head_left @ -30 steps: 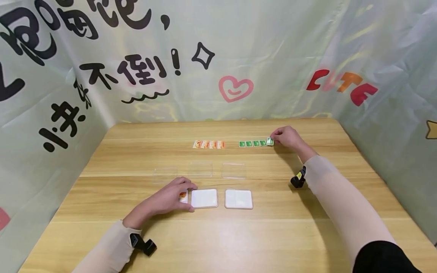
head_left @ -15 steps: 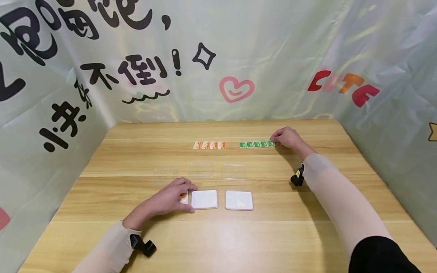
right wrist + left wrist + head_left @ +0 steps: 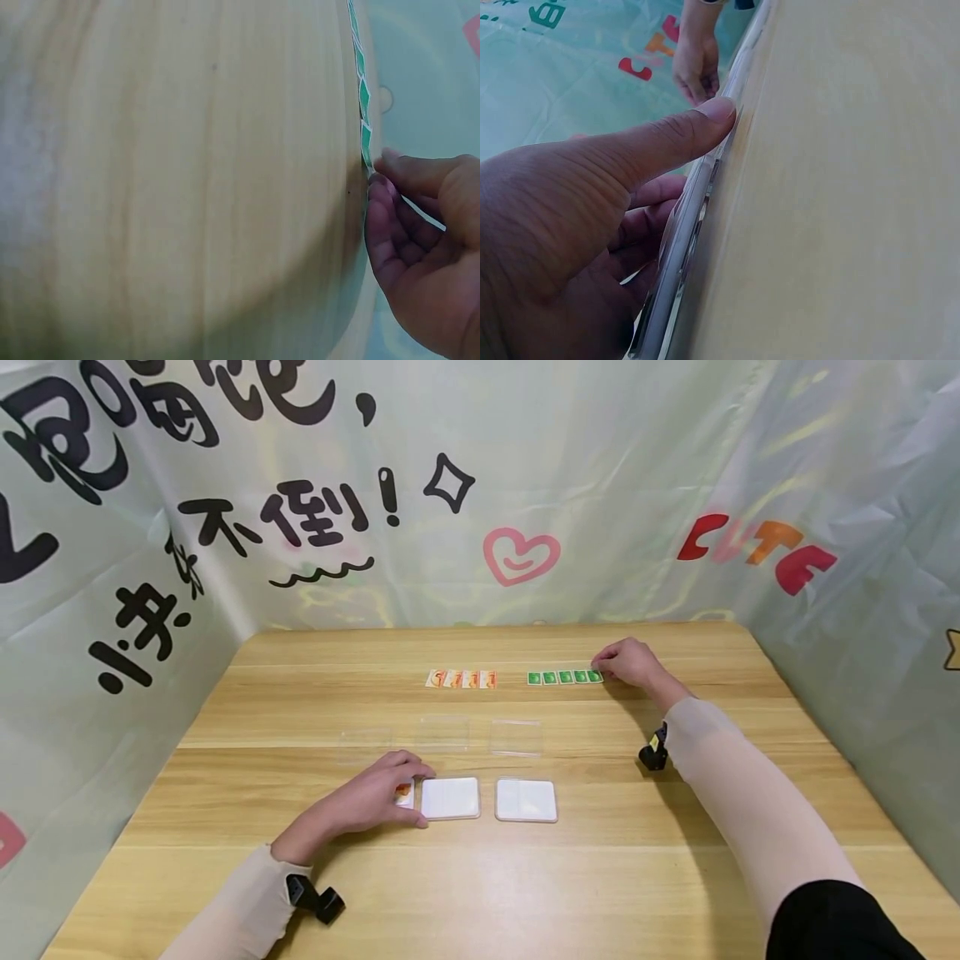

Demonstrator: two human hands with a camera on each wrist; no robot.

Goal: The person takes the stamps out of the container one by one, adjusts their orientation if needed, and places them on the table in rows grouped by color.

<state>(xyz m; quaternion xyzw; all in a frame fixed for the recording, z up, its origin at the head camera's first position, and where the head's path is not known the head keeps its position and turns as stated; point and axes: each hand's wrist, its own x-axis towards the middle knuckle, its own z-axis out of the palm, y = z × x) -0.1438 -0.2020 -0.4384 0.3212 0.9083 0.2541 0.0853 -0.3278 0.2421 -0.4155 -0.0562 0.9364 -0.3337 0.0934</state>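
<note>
Head view: small green, white-bordered rectangular card at three o'clock ends nine-to-three row of cards, own long axis unclear; right hand pinches its edge, left hand at seven. Left wrist view: thumb and curled fingers grip flat clear-edged case. Right wrist view: card presumably light, thin, bendable; edge hold suits.

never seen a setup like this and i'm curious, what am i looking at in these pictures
No machine here: just a person's bare left hand and right hand. The wide picture comes from a head-worn camera, the close ones from the black wrist cameras. On the wooden table lie orange cards, green cards, three clear flat pieces and two white-faced cases. The left grip is across a third case, partly hidden, with an orange print showing. The right grip seems to pinch the end green card.
</note>
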